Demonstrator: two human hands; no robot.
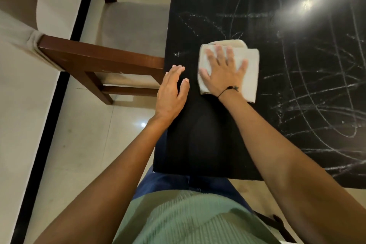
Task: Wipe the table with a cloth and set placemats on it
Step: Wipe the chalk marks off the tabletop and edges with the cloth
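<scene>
The black table (297, 89) is glossy and covered in pale chalky scribbles. Near its left edge lies a folded off-white cloth (250, 69). The right hand (224, 71) presses flat on it, fingers spread; the left hand (171, 93) rests relaxed on the table edge.

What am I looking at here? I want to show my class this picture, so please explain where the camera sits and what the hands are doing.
There is no machine: a person wears a camera on the head, looking down at their own arms. The right hand presses flat on a folded pale cloth lying on a black table marked with chalky scribbles. The left hand rests open at the table's edge, holding nothing. A wooden chair stands beside the table. No placemats show.
</scene>
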